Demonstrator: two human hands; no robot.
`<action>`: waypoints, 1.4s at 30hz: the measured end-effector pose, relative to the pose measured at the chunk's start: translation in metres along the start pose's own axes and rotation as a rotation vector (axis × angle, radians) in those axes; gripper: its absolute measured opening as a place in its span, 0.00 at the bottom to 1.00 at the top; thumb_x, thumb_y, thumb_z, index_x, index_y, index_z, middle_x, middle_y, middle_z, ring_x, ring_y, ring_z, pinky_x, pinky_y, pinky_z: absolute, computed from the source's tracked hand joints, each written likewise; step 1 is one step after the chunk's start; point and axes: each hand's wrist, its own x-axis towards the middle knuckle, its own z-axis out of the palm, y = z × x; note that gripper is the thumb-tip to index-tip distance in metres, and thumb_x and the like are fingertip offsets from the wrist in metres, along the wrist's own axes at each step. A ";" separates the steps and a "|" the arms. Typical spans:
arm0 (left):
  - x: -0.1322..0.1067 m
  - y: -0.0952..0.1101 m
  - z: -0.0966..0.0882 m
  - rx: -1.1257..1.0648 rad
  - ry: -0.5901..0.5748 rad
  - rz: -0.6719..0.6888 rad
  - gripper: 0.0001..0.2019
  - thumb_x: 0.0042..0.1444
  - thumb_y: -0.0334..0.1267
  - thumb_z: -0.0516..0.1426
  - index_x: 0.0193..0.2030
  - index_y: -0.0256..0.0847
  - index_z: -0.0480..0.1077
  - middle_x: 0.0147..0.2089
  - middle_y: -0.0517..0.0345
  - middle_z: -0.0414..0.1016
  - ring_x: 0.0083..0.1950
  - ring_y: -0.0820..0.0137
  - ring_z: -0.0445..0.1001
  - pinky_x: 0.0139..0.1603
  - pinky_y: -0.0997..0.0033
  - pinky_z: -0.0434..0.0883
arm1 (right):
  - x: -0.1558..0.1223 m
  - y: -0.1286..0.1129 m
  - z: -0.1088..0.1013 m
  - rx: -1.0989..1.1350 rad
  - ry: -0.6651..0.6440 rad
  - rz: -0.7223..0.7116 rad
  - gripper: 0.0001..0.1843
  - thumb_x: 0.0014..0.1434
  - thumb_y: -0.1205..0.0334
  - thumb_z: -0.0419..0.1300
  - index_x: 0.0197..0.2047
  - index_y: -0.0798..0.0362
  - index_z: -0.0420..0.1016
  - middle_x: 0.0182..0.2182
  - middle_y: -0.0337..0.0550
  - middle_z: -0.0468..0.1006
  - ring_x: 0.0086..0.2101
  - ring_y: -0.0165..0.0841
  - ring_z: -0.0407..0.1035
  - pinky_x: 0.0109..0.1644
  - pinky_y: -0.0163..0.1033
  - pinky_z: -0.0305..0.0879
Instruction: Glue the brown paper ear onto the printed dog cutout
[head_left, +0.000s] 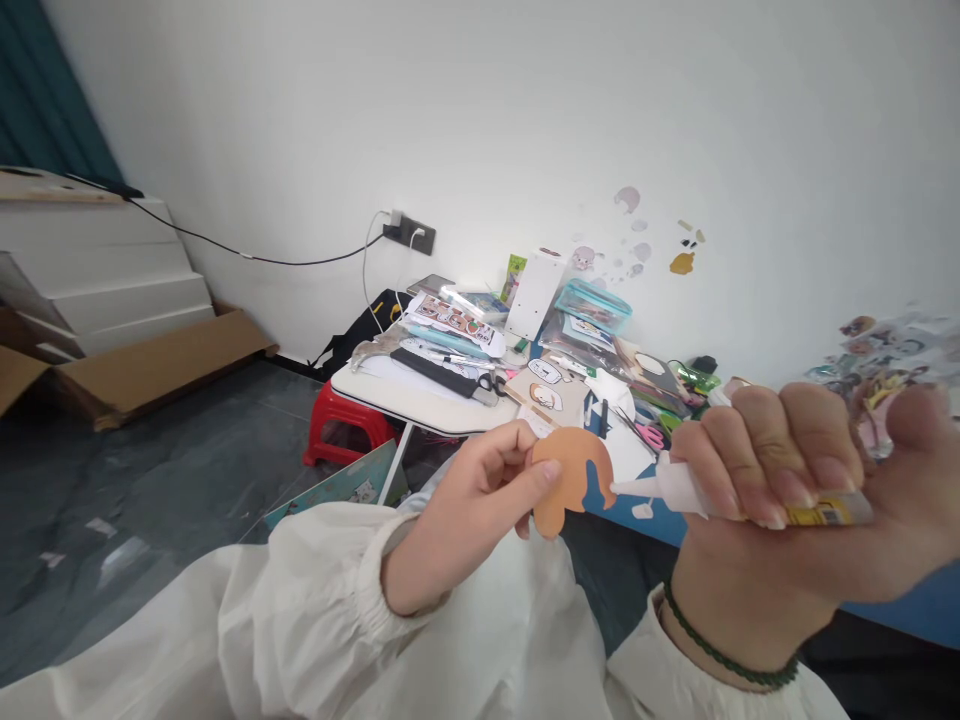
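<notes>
Between the thumb and fingers of my left hand [487, 480] is an orange-brown paper cutout [568, 470] with a curved notch on its right side. My right hand [795, 480] is wrapped round a white glue bottle [682, 486], lying sideways, with a yellow label showing below the fingers. The bottle's thin nozzle points left, and its tip is at the right edge of the cutout, seemingly touching it. Both hands are raised in front of the table's near edge. My left fingertips behind the cutout are partly hidden.
A white table [442, 408] carries a black-handled cutter [435, 374], pink scissors [649, 434], paper drawings and a teal pouch [594, 306]. A red stool [349, 430] stands under its left side. Cutouts stick to the wall. Cardboard [161, 365] lies on the floor at left.
</notes>
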 end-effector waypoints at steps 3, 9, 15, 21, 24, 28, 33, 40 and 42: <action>0.000 0.002 0.001 0.008 0.014 0.003 0.16 0.58 0.45 0.57 0.25 0.41 0.56 0.23 0.68 0.59 0.23 0.81 0.58 0.21 0.81 0.56 | 0.001 0.000 -0.003 0.024 -0.040 0.004 0.30 0.52 0.42 0.55 0.11 0.53 0.51 0.07 0.32 0.56 0.07 0.23 0.55 0.08 0.30 0.53; 0.001 0.003 0.001 0.020 0.013 0.005 0.17 0.57 0.46 0.57 0.25 0.41 0.57 0.23 0.67 0.59 0.22 0.80 0.59 0.21 0.80 0.57 | 0.001 -0.001 -0.002 0.031 -0.024 0.005 0.30 0.49 0.43 0.58 0.10 0.53 0.50 0.06 0.32 0.57 0.06 0.24 0.56 0.07 0.30 0.54; -0.001 0.003 0.000 0.010 -0.023 -0.018 0.17 0.57 0.46 0.57 0.25 0.41 0.56 0.23 0.68 0.59 0.23 0.81 0.58 0.20 0.82 0.57 | 0.006 -0.004 0.001 -0.032 0.021 -0.039 0.29 0.48 0.43 0.59 0.09 0.54 0.55 0.05 0.31 0.56 0.06 0.22 0.55 0.07 0.29 0.51; -0.001 0.002 0.000 0.003 -0.053 -0.041 0.16 0.57 0.47 0.57 0.26 0.41 0.58 0.24 0.66 0.60 0.24 0.80 0.60 0.22 0.81 0.59 | 0.011 -0.001 0.000 -0.018 -0.032 -0.077 0.28 0.50 0.43 0.58 0.09 0.53 0.61 0.04 0.32 0.56 0.06 0.23 0.53 0.07 0.29 0.49; 0.000 0.000 -0.001 0.012 -0.087 -0.041 0.17 0.57 0.48 0.56 0.26 0.41 0.57 0.24 0.66 0.62 0.24 0.79 0.61 0.23 0.80 0.60 | 0.011 -0.001 0.002 -0.024 -0.010 -0.080 0.27 0.50 0.45 0.60 0.10 0.53 0.62 0.05 0.32 0.57 0.06 0.23 0.54 0.07 0.29 0.49; 0.000 -0.002 -0.001 0.007 -0.106 -0.039 0.16 0.58 0.48 0.56 0.26 0.41 0.57 0.24 0.66 0.63 0.23 0.79 0.62 0.22 0.79 0.58 | 0.011 -0.002 0.003 -0.050 0.001 -0.077 0.26 0.50 0.44 0.59 0.11 0.53 0.63 0.06 0.31 0.58 0.07 0.23 0.55 0.08 0.30 0.52; 0.000 0.000 0.000 -0.028 -0.109 -0.036 0.16 0.58 0.46 0.56 0.26 0.41 0.57 0.23 0.67 0.62 0.22 0.81 0.60 0.21 0.81 0.57 | 0.009 -0.004 0.003 -0.067 -0.017 -0.079 0.27 0.52 0.43 0.57 0.11 0.52 0.64 0.06 0.32 0.57 0.07 0.23 0.54 0.08 0.31 0.52; 0.001 0.001 -0.001 -0.012 -0.105 -0.063 0.17 0.58 0.48 0.56 0.26 0.40 0.58 0.22 0.67 0.61 0.23 0.80 0.62 0.23 0.81 0.60 | 0.010 -0.003 0.002 -0.073 -0.076 -0.084 0.28 0.53 0.43 0.57 0.11 0.52 0.65 0.05 0.32 0.58 0.06 0.24 0.54 0.08 0.30 0.52; 0.001 0.001 -0.001 -0.020 -0.091 -0.073 0.17 0.58 0.48 0.57 0.26 0.40 0.57 0.23 0.67 0.61 0.23 0.81 0.62 0.22 0.81 0.60 | 0.010 -0.003 0.002 -0.069 -0.073 -0.080 0.28 0.54 0.43 0.57 0.11 0.53 0.65 0.06 0.31 0.59 0.07 0.23 0.55 0.08 0.30 0.52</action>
